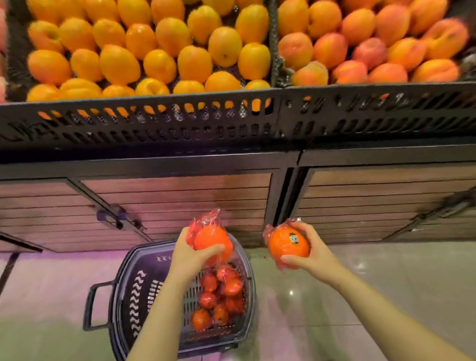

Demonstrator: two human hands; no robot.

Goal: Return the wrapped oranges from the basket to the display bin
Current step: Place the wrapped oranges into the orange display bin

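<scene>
Two wrapped oranges lifted: left hand [191, 258] clasps one [212, 241] above the basket [131, 298] far edge, right hand [311, 249] clasps another [288, 244]. Next, probably: raise both over the bin [122, 125] front edge.

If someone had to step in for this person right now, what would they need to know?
Left hand: holds a wrapped orange above the basket.
Right hand: holds another wrapped orange with a sticker, to the basket's right.
Several more wrapped oranges lie in the basket on the floor.
The display bins above show only unwrapped fruit.
Left to do: place both held oranges, then empty the basket.
</scene>
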